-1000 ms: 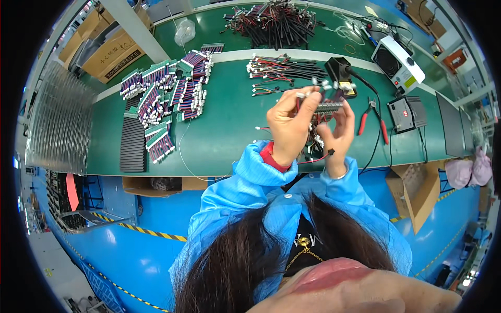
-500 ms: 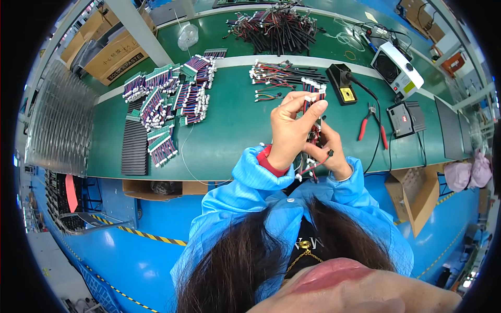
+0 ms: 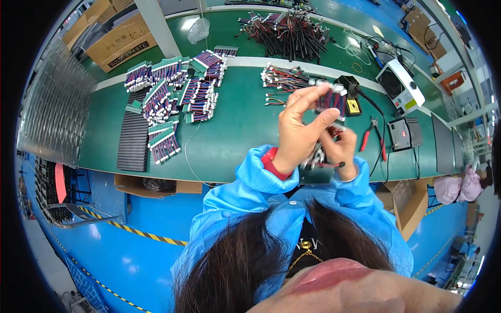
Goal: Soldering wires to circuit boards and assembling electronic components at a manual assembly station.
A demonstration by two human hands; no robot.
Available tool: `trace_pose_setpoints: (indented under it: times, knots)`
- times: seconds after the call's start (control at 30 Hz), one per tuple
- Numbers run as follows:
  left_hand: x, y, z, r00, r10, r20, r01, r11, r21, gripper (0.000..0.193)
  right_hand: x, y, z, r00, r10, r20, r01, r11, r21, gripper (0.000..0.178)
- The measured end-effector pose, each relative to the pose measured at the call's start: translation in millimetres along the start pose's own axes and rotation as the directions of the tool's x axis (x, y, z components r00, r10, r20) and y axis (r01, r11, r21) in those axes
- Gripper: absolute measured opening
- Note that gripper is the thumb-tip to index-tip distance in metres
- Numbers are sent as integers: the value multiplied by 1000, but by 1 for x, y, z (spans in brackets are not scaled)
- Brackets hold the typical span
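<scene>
In front of my chest both hands work over the green bench. My left hand (image 3: pixel 298 128) grips a board with red, blue and black wires (image 3: pixel 334 101) and white plugs between thumb and fingers; motion blurs it a little. Just below and to the right, the curled fingers of my right hand (image 3: pixel 342 148) hold cable leads (image 3: pixel 333 164), one ending in a black connector. Its fingertips are partly hidden behind the left hand. Beyond my hands lies a bundle of cables (image 3: pixel 284 78) with white connectors and black sleeves.
Wired green boards (image 3: pixel 162 96) are piled at the left, partly over a black ribbed tray (image 3: pixel 131 148). Toward the right are a soldering iron stand (image 3: pixel 353 107), red-handled cutters (image 3: pixel 365 138), a grey control box (image 3: pixel 402 130) and a white fan unit (image 3: pixel 399 83). A black cable heap (image 3: pixel 292 39) lies behind.
Both hands have shifted slightly right, and the wired board has tilted rightward in my left hand. The bench view has shifted a little too.
</scene>
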State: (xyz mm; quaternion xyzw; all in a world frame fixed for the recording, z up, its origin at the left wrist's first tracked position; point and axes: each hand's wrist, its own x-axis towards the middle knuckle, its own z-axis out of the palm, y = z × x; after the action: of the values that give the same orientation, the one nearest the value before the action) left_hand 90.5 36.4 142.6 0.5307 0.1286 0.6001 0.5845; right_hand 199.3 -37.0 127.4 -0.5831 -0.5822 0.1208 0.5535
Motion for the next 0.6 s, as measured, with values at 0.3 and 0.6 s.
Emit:
trace_pose_setpoints:
  times: [0.3, 0.6]
  knots:
    - [48, -48, -108, 959, -43, -280, 153, 911, 383, 25, 156, -54, -59, 982, -172, 76, 181, 757, -627, 37]
    - [44, -119, -152, 969, 188, -162, 18, 599, 801, 20, 334, -5, -57, 952, -232, 198, 305, 746, -592, 13]
